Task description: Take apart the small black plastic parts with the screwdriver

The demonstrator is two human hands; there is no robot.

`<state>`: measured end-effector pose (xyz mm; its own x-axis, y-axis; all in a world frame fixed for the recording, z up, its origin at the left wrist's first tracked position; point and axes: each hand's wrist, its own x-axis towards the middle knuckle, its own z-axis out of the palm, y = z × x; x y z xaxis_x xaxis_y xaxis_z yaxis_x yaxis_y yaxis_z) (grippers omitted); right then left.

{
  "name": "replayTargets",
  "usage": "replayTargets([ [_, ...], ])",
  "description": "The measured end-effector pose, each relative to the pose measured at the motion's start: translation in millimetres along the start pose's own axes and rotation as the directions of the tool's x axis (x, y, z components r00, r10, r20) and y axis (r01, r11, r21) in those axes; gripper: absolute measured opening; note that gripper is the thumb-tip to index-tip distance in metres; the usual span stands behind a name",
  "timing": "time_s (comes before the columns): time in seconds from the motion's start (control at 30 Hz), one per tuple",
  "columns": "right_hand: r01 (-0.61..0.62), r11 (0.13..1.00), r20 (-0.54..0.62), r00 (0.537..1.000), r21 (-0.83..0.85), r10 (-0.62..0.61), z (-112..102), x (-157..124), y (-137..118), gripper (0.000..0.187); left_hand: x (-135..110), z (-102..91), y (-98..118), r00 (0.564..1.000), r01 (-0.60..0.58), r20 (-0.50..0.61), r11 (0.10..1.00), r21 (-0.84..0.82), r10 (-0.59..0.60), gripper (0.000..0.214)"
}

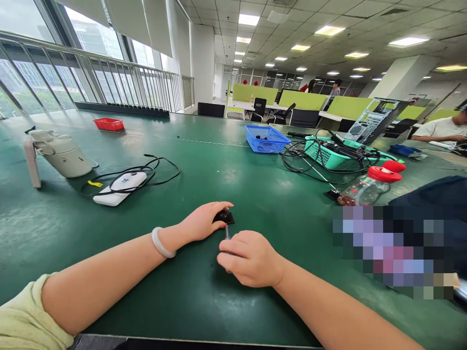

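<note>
On the green tabletop (189, 301), my left hand (200, 221) grips a small flat black part (226, 217) between thumb and fingers. A pale bracelet circles that wrist. My right hand (251, 257) is closed round a small screwdriver (227, 232), whose thin metal shaft points away from me. The shaft's tip is at the near edge of the black part, close to my left thumb. Most of the screwdriver's handle is hidden inside my right fist, and my left fingers cover one side of the part.
Left lie a white power bank (122, 187) with black cable, a cream bottle (65, 153) and a red tray (108, 124). A blue basket (268, 140), a cable-filled teal basket (324, 155) and a red-lidded jar (368, 187) stand right. Another person (441, 125) sits far right.
</note>
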<state>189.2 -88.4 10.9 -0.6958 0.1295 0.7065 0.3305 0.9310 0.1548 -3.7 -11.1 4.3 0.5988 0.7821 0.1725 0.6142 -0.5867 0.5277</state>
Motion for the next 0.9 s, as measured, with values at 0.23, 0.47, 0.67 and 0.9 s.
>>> replayTargets([
  [0.23, 0.053, 0.999, 0.113, 0.992, -0.012, -0.052, 7.6, 0.2, 0.4, 0.025, 2.2, -1.5, -4.7, 0.995, 0.094, -0.04, 0.995, -0.042, -0.095, 0.055],
  [0.47, 0.062, 0.998, 0.149, 0.987, -0.028, -0.058, 7.8, 0.0, 0.3, 0.033, 2.7, -1.8, -3.6, 0.996, 0.086, -0.027, 0.996, -0.008, -0.086, 0.043],
  [0.67, 0.077, 0.996, 0.14, 0.988, -0.055, -0.069, 6.1, -0.4, -0.5, 0.019, 3.6, -3.1, -2.4, 0.996, 0.08, -0.025, 0.997, 0.016, -0.08, 0.041],
  [0.9, 0.102, 0.993, 0.161, 0.983, -0.052, -0.092, 2.9, 0.0, 1.2, 0.016, 3.7, -4.4, -1.9, 0.997, 0.075, -0.015, 0.997, 0.027, -0.075, 0.036],
])
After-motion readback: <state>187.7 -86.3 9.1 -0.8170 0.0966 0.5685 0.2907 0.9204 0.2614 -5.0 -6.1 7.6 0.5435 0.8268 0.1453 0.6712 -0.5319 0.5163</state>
